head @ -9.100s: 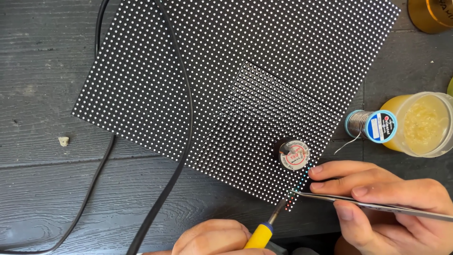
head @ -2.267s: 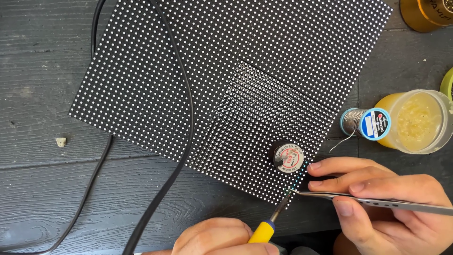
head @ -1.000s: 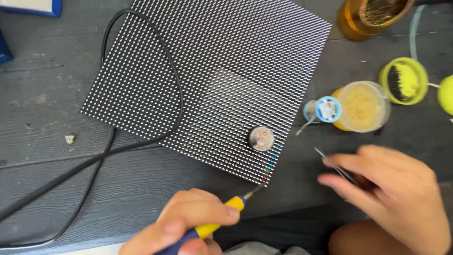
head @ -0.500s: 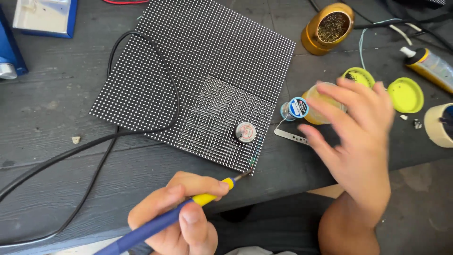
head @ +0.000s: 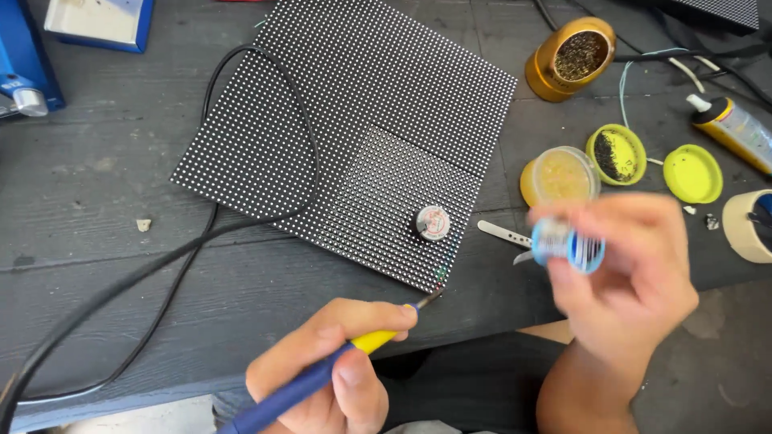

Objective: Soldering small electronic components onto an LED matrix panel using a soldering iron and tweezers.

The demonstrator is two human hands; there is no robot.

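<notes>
Soldering iron [head: 338,366]: yellow collar, blue handle, grasped pen-fashion in the left hand [head: 326,378]. Its tip sits just off the 6 o'clock corner of the black LED panel [head: 346,128], which lies flat on the dark tabletop [head: 80,185].

Solder spool [head: 572,245]: small, blue-ended, pinched between the fingers of the right hand [head: 627,281] and raised above the tabletop at 3 o'clock from the iron's tip; blurred, so detail is uncertain.

Change noted: a few seconds ago the right hand held metal tweezers [head: 505,235] beside the panel corner, and the spool stood near the open flux jar [head: 559,175]. The tweezers now lie released on the tabletop under that hand, and the spool has been lifted. Judgement: work has shifted from placing to feeding solder.

Surroundings: a small round component [head: 433,223] rests on the panel; a black cable [head: 161,265] loops across it. A brass tip-cleaner pot [head: 569,58] stands at 1 o'clock, yellow lids [head: 693,173] at 3 o'clock.
</notes>
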